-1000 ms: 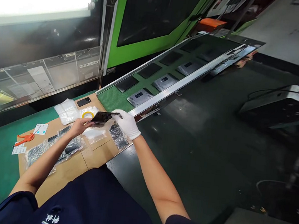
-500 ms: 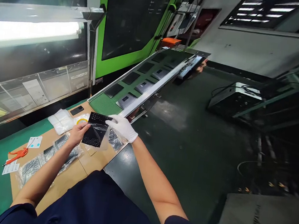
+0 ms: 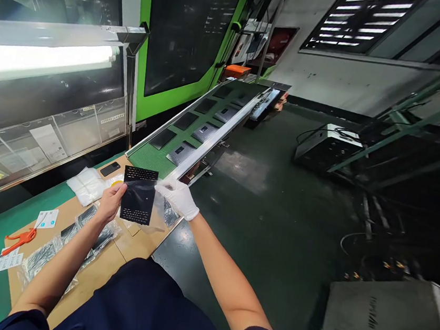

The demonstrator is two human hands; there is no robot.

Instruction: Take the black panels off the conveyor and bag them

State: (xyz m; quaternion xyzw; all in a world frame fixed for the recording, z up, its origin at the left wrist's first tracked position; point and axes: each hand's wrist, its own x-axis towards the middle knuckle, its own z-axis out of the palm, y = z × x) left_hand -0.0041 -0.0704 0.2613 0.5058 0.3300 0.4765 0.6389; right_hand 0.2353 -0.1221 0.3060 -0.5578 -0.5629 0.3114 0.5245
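Bare, my left hand [image 3: 109,203] is closed on the left edge of a black slotted panel [image 3: 137,198], held up over the cardboard-covered bench. A clear plastic bag [image 3: 157,215] covers the lower part of the panel, while its slotted top edge sticks out. In a white glove, my right hand [image 3: 179,197] pinches the bag's edge to the right of the panel. Below and left of the panel, bagged black panels [image 3: 88,227] lie on the cardboard [image 3: 115,248]. A stack of clear bags [image 3: 85,186] sits behind my left hand.
Ahead, a green conveyor belt [image 3: 141,160] carries several dark panels in two rows, bounded by a metal side rail [image 3: 201,149]. An orange air blow gun [image 3: 23,238], printed label sheets [image 3: 47,218] and a black phone [image 3: 110,169] lie on the bench. A lit tube lamp [image 3: 49,58] hangs left.
The panel has turned more upright and faces me more squarely. Both hands have shifted slightly down and left in the picture, as the camera view has moved. Each keeps its hold.
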